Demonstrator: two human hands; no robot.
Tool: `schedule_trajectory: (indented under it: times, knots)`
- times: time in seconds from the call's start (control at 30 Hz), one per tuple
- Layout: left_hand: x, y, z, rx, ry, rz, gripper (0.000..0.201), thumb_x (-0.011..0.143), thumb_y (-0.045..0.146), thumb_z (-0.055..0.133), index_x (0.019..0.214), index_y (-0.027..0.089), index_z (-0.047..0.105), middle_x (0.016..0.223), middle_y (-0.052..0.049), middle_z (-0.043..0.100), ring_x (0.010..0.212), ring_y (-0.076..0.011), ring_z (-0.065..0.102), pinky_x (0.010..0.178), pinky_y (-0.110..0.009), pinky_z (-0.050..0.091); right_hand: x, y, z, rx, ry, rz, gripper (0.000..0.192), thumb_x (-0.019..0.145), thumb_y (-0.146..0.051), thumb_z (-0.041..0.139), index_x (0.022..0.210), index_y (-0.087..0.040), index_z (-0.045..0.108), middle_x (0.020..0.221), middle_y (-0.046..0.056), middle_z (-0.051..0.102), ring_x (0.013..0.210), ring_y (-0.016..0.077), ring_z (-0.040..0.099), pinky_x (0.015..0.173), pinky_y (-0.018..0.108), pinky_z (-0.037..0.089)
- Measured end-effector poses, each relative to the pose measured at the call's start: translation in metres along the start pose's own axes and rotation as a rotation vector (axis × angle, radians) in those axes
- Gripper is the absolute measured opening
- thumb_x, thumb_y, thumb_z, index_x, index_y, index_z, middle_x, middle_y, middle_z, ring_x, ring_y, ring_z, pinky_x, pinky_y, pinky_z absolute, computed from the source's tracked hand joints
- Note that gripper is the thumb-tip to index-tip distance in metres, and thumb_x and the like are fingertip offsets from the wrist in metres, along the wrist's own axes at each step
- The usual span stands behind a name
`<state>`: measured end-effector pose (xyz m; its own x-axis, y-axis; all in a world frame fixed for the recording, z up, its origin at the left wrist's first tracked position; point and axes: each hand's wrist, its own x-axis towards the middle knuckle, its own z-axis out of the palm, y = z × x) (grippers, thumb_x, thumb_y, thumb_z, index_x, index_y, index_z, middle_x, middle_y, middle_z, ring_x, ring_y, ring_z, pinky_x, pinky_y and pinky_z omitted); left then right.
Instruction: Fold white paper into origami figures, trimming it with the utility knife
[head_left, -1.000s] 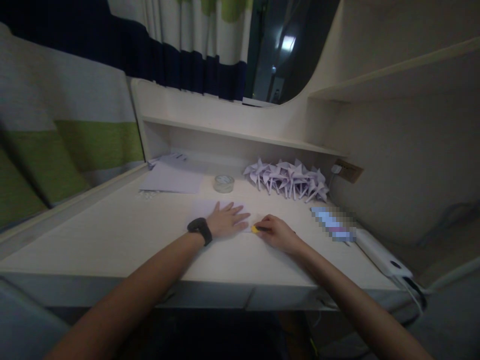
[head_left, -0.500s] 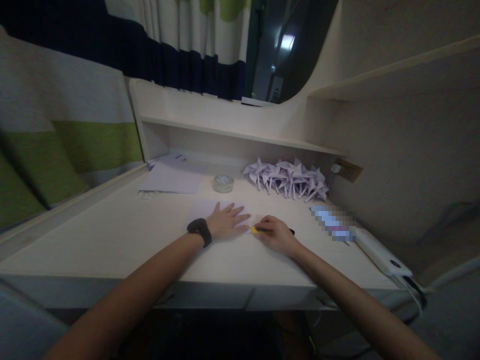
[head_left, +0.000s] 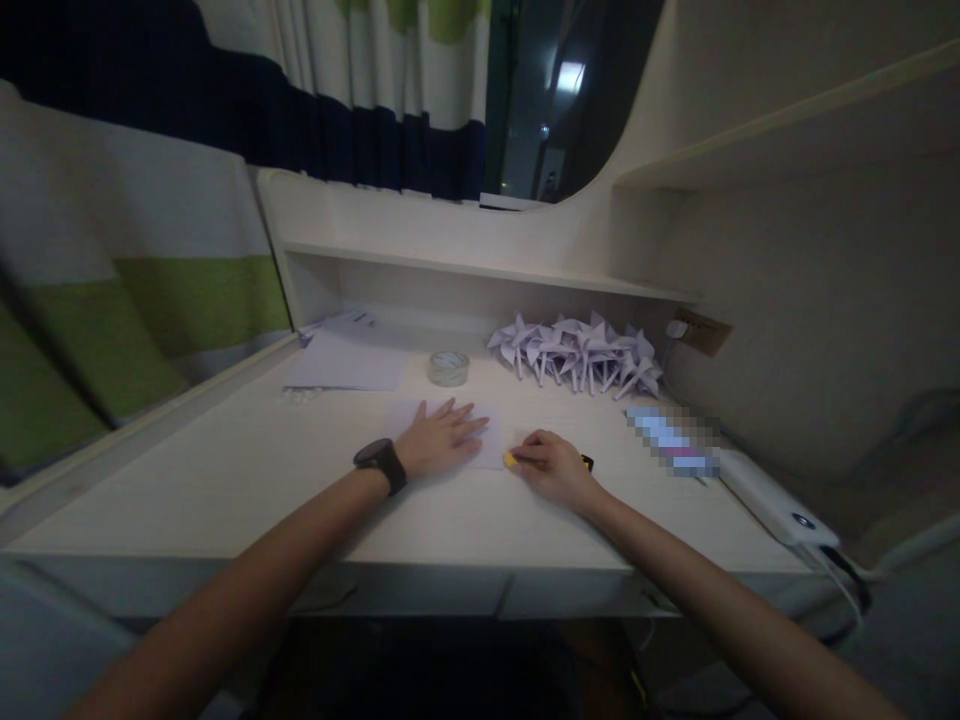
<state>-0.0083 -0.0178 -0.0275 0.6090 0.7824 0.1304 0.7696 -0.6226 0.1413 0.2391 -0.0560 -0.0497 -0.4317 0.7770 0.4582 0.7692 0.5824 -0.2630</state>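
Note:
My left hand lies flat with fingers spread on a sheet of white paper, and a dark watch is on that wrist. My right hand is closed around a yellow and black utility knife, just right of the paper's edge. The knife's yellow front end points left, and its black rear end shows behind the hand. Its blade is too small to make out. Part of the paper is hidden under my left hand.
A roll of clear tape stands behind the paper. Several paper pinwheels lie at the back right, and stacked white paper at the back left. A blurred-out phone-like object and a white power strip sit at the right.
My left hand has slid a little left across the paper, so more of the sheet's right part shows. My right hand keeps the knife in nearly the same place. The view has shifted slightly.

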Motion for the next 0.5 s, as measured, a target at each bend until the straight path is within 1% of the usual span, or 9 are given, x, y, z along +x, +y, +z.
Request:
schedule_trajectory:
  times: [0.1,0.17,0.37,0.5]
  knots:
    - [-0.009,-0.006,0.003,0.006,-0.003,-0.049,0.06,0.088,0.067,0.017,0.141,0.043,0.03,0.154,0.0,0.022,0.139,-0.0383,0.013,0.1,-0.072,0.006,0.0,-0.001,0.0,0.003,0.003,-0.004,0.021,0.083,-0.033,0.062,0.097,-0.024,0.074,0.086,0.006,0.062,0.08,0.0181,0.057,0.071,0.029,0.043]
    - [-0.011,-0.007,0.006,0.011,-0.001,-0.075,0.061,0.087,0.068,0.016,0.14,0.044,0.032,0.153,0.001,0.024,0.139,-0.04,0.014,0.1,-0.072,0.006,-0.001,-0.002,-0.001,-0.001,0.004,-0.005,0.021,0.083,-0.033,0.061,0.098,-0.023,0.073,0.087,0.006,0.062,0.081,0.0182,0.057,0.072,0.03,0.043]
    - [-0.012,-0.005,0.01,0.013,0.028,-0.119,0.062,0.086,0.069,0.017,0.14,0.043,0.034,0.153,0.001,0.025,0.137,-0.042,0.017,0.1,-0.072,0.006,-0.004,-0.009,-0.001,-0.025,0.01,0.001,0.022,0.083,-0.031,0.06,0.097,-0.021,0.073,0.088,0.007,0.062,0.082,0.0192,0.056,0.074,0.031,0.044]
    - [-0.013,-0.005,0.009,0.005,0.017,-0.117,0.062,0.086,0.07,0.018,0.14,0.044,0.033,0.153,0.002,0.025,0.138,-0.041,0.016,0.101,-0.071,0.005,-0.005,-0.011,-0.001,-0.025,0.011,-0.013,0.021,0.083,-0.031,0.06,0.097,-0.022,0.073,0.086,0.007,0.062,0.082,0.0193,0.056,0.073,0.031,0.044]
